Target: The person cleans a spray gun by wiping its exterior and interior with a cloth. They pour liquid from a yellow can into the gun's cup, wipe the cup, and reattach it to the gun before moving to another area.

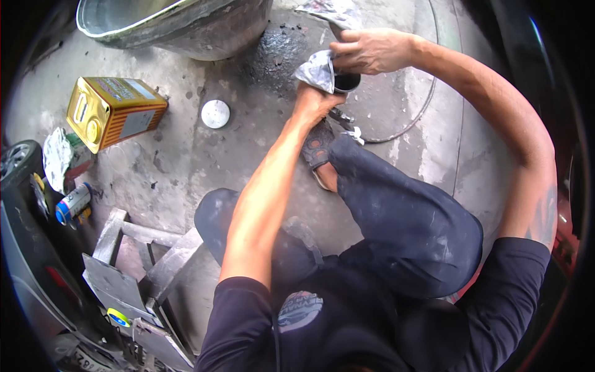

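Observation:
My left hand point(317, 104) is closed around a dark, round-rimmed cup point(348, 82) in front of my foot. A metal fitting point(341, 115) shows just below that hand, close to the end of a hose. Crumpled printed paper point(317, 70) rests against the cup, above my left fingers. Over the cup, my right hand point(375, 52) has its fingers bent down toward the paper. What those fingertips grip is hidden. Beyond them is another piece of printed paper point(333, 11), partly cut off by the top edge.
A large dark tub point(204, 31) stands at the far left. Nearer are a yellow rectangular can point(132, 121) and a round white lid-like disc point(215, 114). A worn stool-like frame point(168, 263) and a blue-capped can point(74, 203) lie left. The hose point(427, 102) curves across the floor right.

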A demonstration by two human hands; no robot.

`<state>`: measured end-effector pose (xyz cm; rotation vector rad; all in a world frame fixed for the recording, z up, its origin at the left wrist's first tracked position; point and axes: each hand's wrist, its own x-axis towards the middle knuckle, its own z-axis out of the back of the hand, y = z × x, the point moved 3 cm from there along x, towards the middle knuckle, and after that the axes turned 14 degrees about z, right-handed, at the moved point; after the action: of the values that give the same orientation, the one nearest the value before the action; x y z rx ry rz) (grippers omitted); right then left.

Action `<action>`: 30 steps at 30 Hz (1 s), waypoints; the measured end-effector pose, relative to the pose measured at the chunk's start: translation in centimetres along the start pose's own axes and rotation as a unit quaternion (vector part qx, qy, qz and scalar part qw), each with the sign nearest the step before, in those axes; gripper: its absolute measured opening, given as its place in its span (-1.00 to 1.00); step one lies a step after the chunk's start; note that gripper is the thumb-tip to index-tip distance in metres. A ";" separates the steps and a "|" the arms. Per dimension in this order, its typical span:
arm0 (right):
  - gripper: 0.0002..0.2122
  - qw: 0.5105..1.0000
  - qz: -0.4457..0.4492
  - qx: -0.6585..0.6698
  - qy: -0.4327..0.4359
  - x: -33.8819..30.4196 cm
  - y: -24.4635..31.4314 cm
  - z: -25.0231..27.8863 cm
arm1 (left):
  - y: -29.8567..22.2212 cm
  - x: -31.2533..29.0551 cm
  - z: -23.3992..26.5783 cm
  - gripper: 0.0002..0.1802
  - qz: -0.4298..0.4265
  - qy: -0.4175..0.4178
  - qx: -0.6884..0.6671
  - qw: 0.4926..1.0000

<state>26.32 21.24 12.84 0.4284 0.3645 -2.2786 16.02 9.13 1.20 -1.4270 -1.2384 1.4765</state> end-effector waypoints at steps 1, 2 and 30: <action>-0.59 0.999 -0.010 -0.029 0.026 -0.3 0.4 0.3 | 0.1 -0.4 0.3 -0.25 0.019 0.002 -0.022 1.000; -0.63 0.993 -0.045 -0.003 0.109 -0.1 1.9 -0.8 | 0.3 -0.3 0.3 -0.24 0.001 -0.018 0.011 1.000; -0.81 0.661 -0.610 0.424 -0.105 2.9 5.8 -2.2 | 0.6 -3.3 -0.2 -0.32 -0.025 -0.073 0.190 0.979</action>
<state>29.15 16.42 8.90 0.3877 -0.9146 -3.7191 16.68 5.83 1.63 -1.0423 -1.0003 1.6995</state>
